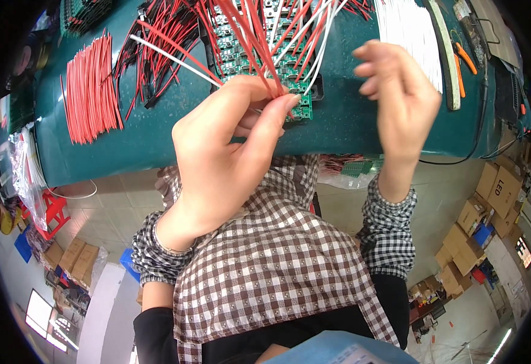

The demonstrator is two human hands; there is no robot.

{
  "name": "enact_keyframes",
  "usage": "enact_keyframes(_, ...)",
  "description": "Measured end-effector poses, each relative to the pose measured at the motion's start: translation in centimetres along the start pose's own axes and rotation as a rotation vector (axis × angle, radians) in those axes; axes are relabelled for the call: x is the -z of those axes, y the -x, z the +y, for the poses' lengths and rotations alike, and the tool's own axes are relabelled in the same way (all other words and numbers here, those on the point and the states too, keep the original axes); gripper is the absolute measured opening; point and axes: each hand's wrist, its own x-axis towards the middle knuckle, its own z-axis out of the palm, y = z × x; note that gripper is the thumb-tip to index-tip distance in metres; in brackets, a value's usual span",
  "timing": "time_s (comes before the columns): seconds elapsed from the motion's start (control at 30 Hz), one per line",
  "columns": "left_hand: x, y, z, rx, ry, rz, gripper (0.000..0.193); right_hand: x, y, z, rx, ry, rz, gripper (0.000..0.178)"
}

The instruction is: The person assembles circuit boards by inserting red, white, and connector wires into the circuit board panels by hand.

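My left hand point(229, 139) is closed in a pinch round several red wires point(254, 45) that rise from between thumb and forefinger. It sits over the near edge of a panel of green circuit boards point(304, 109), hiding part of it. Red and white wires stand up from these boards. Off to the right, my right hand point(402, 91) is raised above the table, slightly blurred, its fingers loosely bent and apart with nothing visible in them. Nearest to it lies a bundle of white wires point(408, 36).
The table has a green mat point(150, 136). A row of red wires point(92, 91) and a heap of red wires with black parts point(156, 48) lie left. Orange-handled pliers point(463, 67) lie beside a pale strip point(450, 73) at right. Cardboard boxes point(499, 188) stand on the floor.
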Motion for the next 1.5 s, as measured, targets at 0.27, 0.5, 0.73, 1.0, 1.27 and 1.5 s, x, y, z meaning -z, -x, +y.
enact_keyframes(0.27,-0.2,-0.2,-0.1,0.0,-0.061,0.013,0.013,5.6,-3.6,3.1,-0.173,0.815,0.044,0.036)
enact_keyframes(0.5,-0.2,-0.3,-0.2,0.003,-0.064,0.017,0.012,5.7,-3.8,3.7,-0.367,0.542,0.027,0.037)
enact_keyframes(0.73,0.1,-0.4,0.3,-0.063,-0.284,-0.109,0.01,6.6,-3.0,4.1,-0.4,0.333,0.08,0.036)
enact_keyframes(1.0,1.1,-0.2,0.9,-0.004,-0.138,-0.132,0.007,2.3,1.8,0.4,-0.142,-0.454,0.088,0.018)
enact_keyframes(1.27,1.5,0.0,1.7,0.118,-0.06,-0.165,0.005,-1.2,4.0,-0.1,-0.098,-0.426,-0.076,0.01)
enact_keyframes(1.5,1.0,0.2,1.1,0.084,0.02,-0.116,0.008,-1.6,3.8,0.1,-0.054,-0.296,-0.072,0.008)
